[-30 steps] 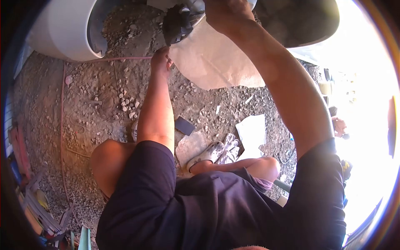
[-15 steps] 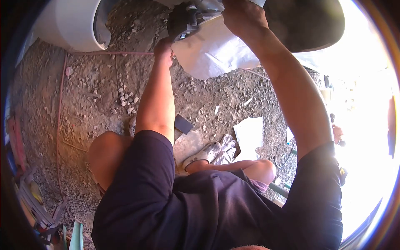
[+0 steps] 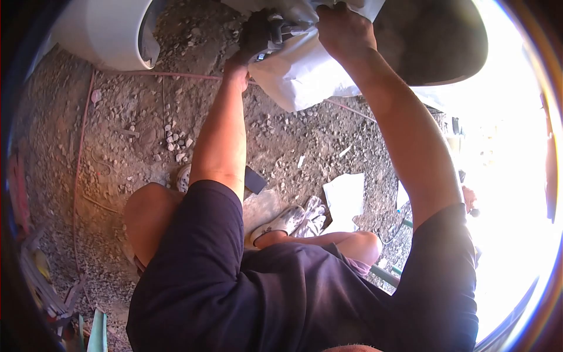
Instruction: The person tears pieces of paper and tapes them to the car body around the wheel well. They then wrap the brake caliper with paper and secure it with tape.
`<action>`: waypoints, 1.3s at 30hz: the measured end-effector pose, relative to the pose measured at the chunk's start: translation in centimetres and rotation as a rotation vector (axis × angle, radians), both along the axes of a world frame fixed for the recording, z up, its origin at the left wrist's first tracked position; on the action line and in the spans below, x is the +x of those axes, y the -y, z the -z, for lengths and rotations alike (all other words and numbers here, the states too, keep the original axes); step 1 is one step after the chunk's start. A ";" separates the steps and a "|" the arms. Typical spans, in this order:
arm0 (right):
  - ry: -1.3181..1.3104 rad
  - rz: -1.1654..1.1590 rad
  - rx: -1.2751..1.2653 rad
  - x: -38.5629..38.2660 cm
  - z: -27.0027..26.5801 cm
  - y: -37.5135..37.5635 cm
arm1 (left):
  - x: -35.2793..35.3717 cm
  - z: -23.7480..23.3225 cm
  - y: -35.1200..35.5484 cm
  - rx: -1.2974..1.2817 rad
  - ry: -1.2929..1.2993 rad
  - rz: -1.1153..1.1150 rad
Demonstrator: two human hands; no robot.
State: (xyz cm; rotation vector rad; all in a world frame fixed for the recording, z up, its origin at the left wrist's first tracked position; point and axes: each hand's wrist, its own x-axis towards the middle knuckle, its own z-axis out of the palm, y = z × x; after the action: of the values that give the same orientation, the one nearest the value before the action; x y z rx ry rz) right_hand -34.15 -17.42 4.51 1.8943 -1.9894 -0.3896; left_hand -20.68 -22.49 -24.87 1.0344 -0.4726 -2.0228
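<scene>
A large white sheet (image 3: 302,70), creased and shiny in the light, hangs from the top of the view between my hands. My left hand (image 3: 237,70) is closed at its lower left edge, fingers mostly hidden. My right hand (image 3: 345,30) is closed on the upper part of the sheet, knuckles up. Beside my left hand is a dark part (image 3: 258,35) with shiny metal pieces; its kind is not clear. Just right of my right hand is a large dark rounded panel (image 3: 434,41).
A white curved body panel (image 3: 102,32) stands at upper left. Gravelly ground holds a reddish hose (image 3: 83,141), a dark flat block (image 3: 254,179), white paper (image 3: 345,196) and a crumpled cloth (image 3: 311,218). Scrap strips (image 3: 44,281) lie at lower left. Glare washes out the right side.
The sheet's lower part has folded and bunched, and its lit face now looks narrower. My left hand has shifted slightly right; my right hand has moved slightly down. The view has shifted slightly.
</scene>
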 end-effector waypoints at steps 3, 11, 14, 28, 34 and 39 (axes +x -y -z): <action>0.017 -0.021 -0.017 -0.3 0.4 -0.1 | 0.2 0.8 0.2 -0.005 -0.071 0.060; -0.069 0.029 -0.066 0.3 1.0 -0.4 | -0.3 1.6 0.2 -0.186 0.209 -0.140; -0.023 0.035 -0.125 0.5 0.9 -0.2 | -0.3 1.3 0.6 -0.233 0.312 -0.144; -0.004 -0.059 -0.198 -1.2 4.1 -4.4 | -0.4 2.4 -0.3 -0.073 -0.300 -0.133; -0.045 -0.045 -0.185 -0.3 5.0 -5.4 | -0.4 1.4 -0.5 -0.012 -0.339 -0.094; 0.044 0.051 -0.101 0.6 4.4 -5.9 | -0.8 1.9 -0.5 0.017 -0.382 -0.115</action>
State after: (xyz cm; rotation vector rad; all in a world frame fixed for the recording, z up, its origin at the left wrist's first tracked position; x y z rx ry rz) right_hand -33.55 -11.57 0.13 1.8082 -2.0486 -0.2584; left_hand -21.48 -22.04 -26.80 0.6441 -0.1895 -2.0586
